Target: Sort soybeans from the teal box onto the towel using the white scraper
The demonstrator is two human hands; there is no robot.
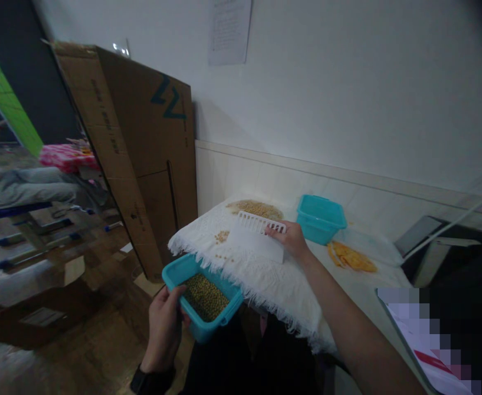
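Note:
My left hand (164, 323) is closed on the left rim of a teal plastic container (203, 332), held just below the table's front edge. Greenish-yellow beans (206, 296) cover its bottom. On the white fringed cloth (274, 282), my right hand (289, 238) grips a white plastic panel (257, 246) with a slotted top edge, standing tilted on its long side. Behind the panel lies a wide heap of pale beans or grains (253, 208). A small cluster of beans (221, 236) and a few loose ones sit left of the panel.
A second teal container (321, 219) stands against the wall, with an orange-yellow packet (352, 258) in front. A tall cardboard box (150, 148) flanks the table's left. An opened carton (31, 318) lies on the floor. At far left, part of another person (27, 186) shows.

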